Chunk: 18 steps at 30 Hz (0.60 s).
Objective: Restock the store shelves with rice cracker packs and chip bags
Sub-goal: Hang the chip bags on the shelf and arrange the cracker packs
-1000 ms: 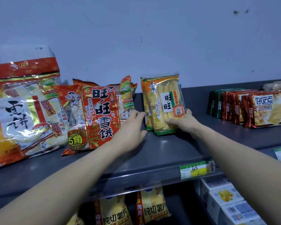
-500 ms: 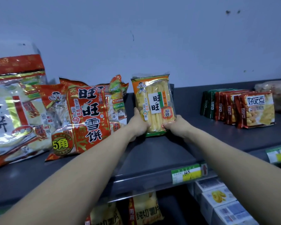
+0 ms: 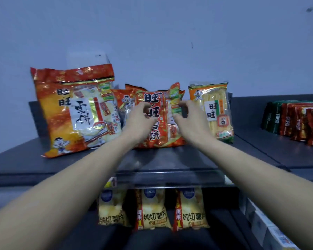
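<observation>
A red rice cracker pack [image 3: 157, 136] stands in the middle of the dark shelf [image 3: 188, 159], with more packs of the kind behind it. My left hand [image 3: 139, 121] has its fingers and thumb curled on the pack's front left. My right hand [image 3: 190, 120] pinches the pack's right side with curled fingers. Just to the right, a yellow rice cracker pack [image 3: 217, 109] stands upright, free of both hands. A large orange rice cracker bag [image 3: 76, 112] leans against the wall on the left. The frame is blurred.
A row of small red and green snack packs [image 3: 296, 121] stands at the shelf's right. Yellow chip bags [image 3: 154, 208] hang on the level below, with white boxes [image 3: 271, 230] at lower right. A grey wall backs the shelf.
Both hands have let go of the yellow pack, which now stands alone, and moved left onto the red pack. The view has shifted left, bringing the large orange bag fully into sight.
</observation>
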Tool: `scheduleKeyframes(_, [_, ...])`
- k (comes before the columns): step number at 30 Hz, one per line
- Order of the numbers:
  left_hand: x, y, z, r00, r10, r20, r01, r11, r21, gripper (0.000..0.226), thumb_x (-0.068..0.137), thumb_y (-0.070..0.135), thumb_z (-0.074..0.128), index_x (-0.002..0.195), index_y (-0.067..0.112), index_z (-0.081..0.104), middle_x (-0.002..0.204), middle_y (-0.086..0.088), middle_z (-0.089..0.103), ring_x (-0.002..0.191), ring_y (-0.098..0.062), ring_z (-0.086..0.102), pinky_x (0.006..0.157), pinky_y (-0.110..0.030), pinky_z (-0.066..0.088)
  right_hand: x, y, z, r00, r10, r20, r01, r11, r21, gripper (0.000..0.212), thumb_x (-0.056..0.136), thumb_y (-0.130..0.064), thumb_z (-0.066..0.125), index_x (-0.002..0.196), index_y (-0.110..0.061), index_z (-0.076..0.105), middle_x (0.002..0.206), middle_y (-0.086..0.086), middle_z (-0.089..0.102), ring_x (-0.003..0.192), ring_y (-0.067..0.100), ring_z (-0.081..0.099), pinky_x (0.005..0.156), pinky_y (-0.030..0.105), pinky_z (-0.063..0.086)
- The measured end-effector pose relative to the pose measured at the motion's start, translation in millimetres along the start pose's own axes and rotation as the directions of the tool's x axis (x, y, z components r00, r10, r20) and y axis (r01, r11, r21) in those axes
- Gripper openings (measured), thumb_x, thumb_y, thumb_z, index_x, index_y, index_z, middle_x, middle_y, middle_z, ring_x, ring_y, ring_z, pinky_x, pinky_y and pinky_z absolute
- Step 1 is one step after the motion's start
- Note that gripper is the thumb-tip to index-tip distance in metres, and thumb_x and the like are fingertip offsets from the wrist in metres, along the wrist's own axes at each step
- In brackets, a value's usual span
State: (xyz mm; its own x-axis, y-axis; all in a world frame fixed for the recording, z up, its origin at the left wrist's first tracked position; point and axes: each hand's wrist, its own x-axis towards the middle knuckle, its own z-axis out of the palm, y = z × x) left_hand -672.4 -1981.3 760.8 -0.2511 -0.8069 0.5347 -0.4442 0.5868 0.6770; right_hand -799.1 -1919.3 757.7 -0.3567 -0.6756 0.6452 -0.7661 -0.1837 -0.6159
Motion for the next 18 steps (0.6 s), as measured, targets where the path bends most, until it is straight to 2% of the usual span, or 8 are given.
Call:
scheduleKeyframes(2, [-8,-24,-40,0.989,-0.065,-0.135,0.074,0.996,0.058,0.044,0.088,0.011,0.063,0.130,0.007,0.049,0.129,-0.009,0.054,0.109,-0.021,0.055,0.092,-0.034,0.048,-9,-34,29,0.989,-0.100,0.106,0.095,0.994,0.050,0.042,0.094,-0.023,0.053,0.134,-0.010,0.047,0.138,0.004,0.050,0.128,0.019,0.046,0.103,0.026,0.033])
scheduleKeyframes(4, [-16,-54,-80,0.957,-0.150,-0.248,0.189,0.972,0.140,0.048,0.087,0.013,0.064,0.132,0.006,0.046,0.135,-0.011,0.046,0.119,-0.025,0.049,0.092,-0.031,0.043,-18,-62,58,0.961,-0.165,0.221,0.145,0.984,0.104,0.044,0.094,-0.024,0.054,0.135,-0.010,0.047,0.140,0.005,0.049,0.128,0.019,0.045,0.096,0.022,0.033])
scheduleKeyframes(7, [-17,-102,-130,0.864,-0.337,-0.374,0.436,0.873,0.220,0.067,0.082,0.024,0.070,0.137,0.004,0.037,0.142,-0.017,0.035,0.129,-0.034,0.039,0.105,-0.043,0.036,-24,-89,104,0.912,-0.157,0.380,0.105,0.982,0.156,0.043,0.093,-0.023,0.057,0.132,-0.006,0.047,0.135,0.009,0.051,0.121,0.023,0.049,0.090,0.023,0.037])
scheduleKeyframes(10, [-8,-148,-159,0.801,-0.487,-0.348,0.573,0.792,0.210,0.090,0.076,0.032,0.077,0.141,0.001,0.025,0.145,-0.021,0.027,0.134,-0.036,0.030,0.107,-0.046,0.034,-16,-104,159,0.869,-0.060,0.491,-0.015,0.989,0.147,0.058,0.089,-0.032,0.060,0.136,-0.002,0.041,0.139,0.011,0.045,0.128,0.027,0.045,0.105,0.034,0.038])
scheduleKeyframes(13, [9,-182,-167,0.824,-0.523,-0.217,0.561,0.809,0.177,0.110,0.071,0.033,0.081,0.147,0.001,0.008,0.151,-0.022,0.017,0.139,-0.037,0.026,0.109,-0.043,0.032,6,-112,206,0.860,0.092,0.501,-0.143,0.988,0.064,0.077,0.087,-0.037,0.060,0.145,-0.002,0.023,0.151,0.014,0.026,0.139,0.032,0.028,0.114,0.042,0.028])
scheduleKeyframes(15, [20,-196,-170,0.836,-0.529,-0.143,0.547,0.821,0.165,0.111,0.074,0.025,0.080,0.148,0.005,0.000,0.150,-0.022,0.021,0.128,-0.037,0.041,0.093,-0.039,0.045,23,-112,225,0.855,0.238,0.461,-0.257,0.966,-0.022,0.090,0.087,-0.038,0.059,0.150,-0.005,0.005,0.158,0.014,0.008,0.145,0.035,0.012,0.118,0.044,0.018])
scheduleKeyframes(17, [32,-210,-173,0.853,-0.517,-0.071,0.521,0.847,0.100,0.103,0.078,0.012,0.077,0.147,0.009,0.001,0.138,-0.021,0.039,0.090,-0.029,0.057,0.065,-0.034,0.053,39,-108,238,0.839,0.365,0.402,-0.371,0.926,-0.067,0.100,0.086,-0.038,0.060,0.150,-0.006,-0.009,0.159,0.013,-0.004,0.146,0.036,0.002,0.119,0.044,0.011])
scheduleKeyframes(18, [39,-217,-176,0.861,-0.505,-0.056,0.508,0.859,0.068,0.098,0.078,0.006,0.075,0.146,0.009,0.005,0.123,-0.020,0.049,0.074,-0.023,0.055,0.060,-0.037,0.055,45,-105,242,0.830,0.408,0.381,-0.413,0.908,-0.073,0.105,0.085,-0.040,0.062,0.150,-0.007,-0.013,0.159,0.014,-0.006,0.147,0.036,0.000,0.119,0.045,0.009])
